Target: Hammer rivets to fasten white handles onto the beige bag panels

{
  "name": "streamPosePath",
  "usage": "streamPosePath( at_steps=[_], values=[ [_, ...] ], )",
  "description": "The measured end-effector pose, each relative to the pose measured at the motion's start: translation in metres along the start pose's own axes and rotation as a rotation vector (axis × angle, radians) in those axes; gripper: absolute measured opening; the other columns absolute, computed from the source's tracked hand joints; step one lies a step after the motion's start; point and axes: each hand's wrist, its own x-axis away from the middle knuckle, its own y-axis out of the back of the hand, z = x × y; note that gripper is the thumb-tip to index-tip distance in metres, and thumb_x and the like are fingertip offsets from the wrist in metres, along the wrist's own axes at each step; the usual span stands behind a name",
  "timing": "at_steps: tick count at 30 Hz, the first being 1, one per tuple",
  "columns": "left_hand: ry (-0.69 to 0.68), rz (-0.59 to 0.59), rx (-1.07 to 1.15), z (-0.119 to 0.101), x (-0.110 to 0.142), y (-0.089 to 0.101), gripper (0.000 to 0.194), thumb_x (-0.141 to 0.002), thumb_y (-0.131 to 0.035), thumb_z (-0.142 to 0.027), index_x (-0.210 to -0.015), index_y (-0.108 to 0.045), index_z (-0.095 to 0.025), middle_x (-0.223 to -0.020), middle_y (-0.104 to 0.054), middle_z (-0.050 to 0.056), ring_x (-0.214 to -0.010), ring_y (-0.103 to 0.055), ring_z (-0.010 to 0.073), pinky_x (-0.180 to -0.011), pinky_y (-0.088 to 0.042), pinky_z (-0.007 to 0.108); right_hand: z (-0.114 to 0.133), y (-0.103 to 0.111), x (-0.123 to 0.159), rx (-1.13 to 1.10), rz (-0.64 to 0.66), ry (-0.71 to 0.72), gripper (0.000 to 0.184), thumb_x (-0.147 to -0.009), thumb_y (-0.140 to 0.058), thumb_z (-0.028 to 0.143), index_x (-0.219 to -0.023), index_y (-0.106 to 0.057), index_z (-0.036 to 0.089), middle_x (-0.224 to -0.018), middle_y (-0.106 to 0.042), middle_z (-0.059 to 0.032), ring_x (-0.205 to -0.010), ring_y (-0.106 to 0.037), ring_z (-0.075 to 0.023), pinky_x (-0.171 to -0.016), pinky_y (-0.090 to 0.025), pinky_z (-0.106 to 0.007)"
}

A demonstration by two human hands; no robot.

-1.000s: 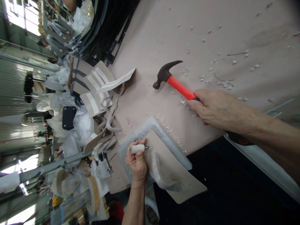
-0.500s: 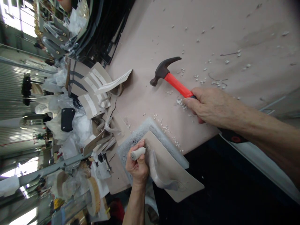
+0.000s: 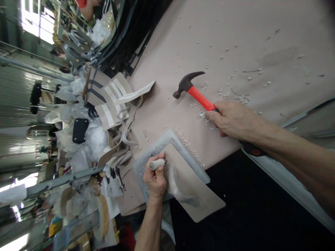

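Observation:
My left hand [image 3: 157,181] grips a thick pale-handled punch [image 3: 157,164], its thin metal tip at the upper left edge of a beige panel [image 3: 193,188]. A translucent strap or handle [image 3: 175,184] lies along that panel. Beneath it sits a grey, pitted slab [image 3: 146,170], and the panel's lower end overhangs the table edge. My right hand [image 3: 227,118] is closed round the dark grip of a claw hammer [image 3: 200,97] with a red shaft. The hammer is over the table, its head up and left of the hand, apart from the punch.
Small white scraps [image 3: 220,91] are scattered over the beige tabletop [image 3: 178,69]. Several beige panels with white strips [image 3: 112,101] are piled at the left. Black material [image 3: 128,42] lies at the top. Clear plastic bags and a tape roll [image 3: 103,216] crowd the left side.
The view has turned slightly, shifting the panels, hands and hammer within the picture. The punch handle lies a little flatter in view. Both hands keep their holds.

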Motion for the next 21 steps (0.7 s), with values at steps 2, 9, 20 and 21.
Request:
streamPosePath(
  at_steps=[2, 9, 20, 21],
  values=[
    [0.009, 0.0, -0.011, 0.0, 0.0, 0.001, 0.022, -0.091, -0.058, -0.029, -0.111, -0.061, -0.019, -0.106, -0.073, 0.008, -0.102, -0.069, 0.024, -0.096, -0.054, 0.041, 0.004, 0.002, 0.003, 0.006, 0.017, -0.01, 0.027, -0.095, -0.041, 0.034, -0.079, -0.054, 0.017, -0.049, -0.054, -0.0004, -0.043, -0.053, -0.0133, -0.047, -0.032, -0.025],
    [0.018, 0.037, -0.06, -0.004, -0.002, 0.006, 0.021, -0.092, -0.056, -0.031, -0.107, -0.064, -0.019, -0.106, -0.073, 0.009, -0.098, -0.069, 0.0222, -0.088, -0.053, 0.033, 0.004, -0.002, 0.006, -0.151, 0.054, -0.004, 0.026, -0.093, -0.043, 0.036, -0.076, -0.052, 0.018, -0.053, -0.054, 0.0005, -0.041, -0.053, -0.0132, -0.044, -0.037, -0.024],
    [-0.048, 0.024, 0.051, -0.002, -0.003, 0.009, 0.017, -0.089, -0.058, -0.027, -0.101, -0.066, -0.019, -0.095, -0.074, 0.005, -0.086, -0.067, 0.0177, -0.079, -0.051, 0.026, 0.021, -0.009, 0.065, -0.329, 0.015, 0.311, 0.029, -0.091, -0.047, 0.046, -0.078, -0.049, 0.02, -0.058, -0.05, 0.0046, -0.047, -0.051, -0.011, -0.049, -0.042, -0.024],
    [-0.051, 0.029, 0.057, -0.001, -0.002, 0.009, 0.016, -0.089, -0.058, -0.026, -0.1, -0.066, -0.019, -0.095, -0.074, 0.005, -0.086, -0.067, 0.0174, -0.079, -0.05, 0.026, 0.028, -0.009, 0.075, -0.328, 0.005, 0.371, 0.029, -0.091, -0.047, 0.047, -0.081, -0.051, 0.02, -0.06, -0.052, 0.0038, -0.052, -0.053, -0.0116, -0.054, -0.043, -0.025]
  ],
)
